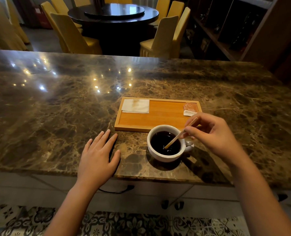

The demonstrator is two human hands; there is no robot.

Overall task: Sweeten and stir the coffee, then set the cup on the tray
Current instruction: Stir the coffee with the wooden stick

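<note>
My left hand (98, 155) just lies flat and open on the marble counter (56, 108). The cup (165, 143) sits just off the tray (151, 116), and my right hand (211, 133) pinches the wooden stirrer (178, 135), tip in the coffee (160, 140). Looks like mid-stir; next I'd ditch the stick and lift the cup over.

Polished stone, pale wood, glazed white ceramic

The counter (56, 108) is brown veined marble, smooth and very glossy, with lamp reflections on it. The tray (151, 116) is light wood with a matt, fine-grained surface. On it lie a white paper napkin (135, 106), soft and slightly stained, and a printed paper sachet (189, 109). The cup (155, 153) looks like glazed white ceramic, and the coffee (160, 139) surface is dark and shiny. The stirrer (180, 133) is thin bare wood.
</note>
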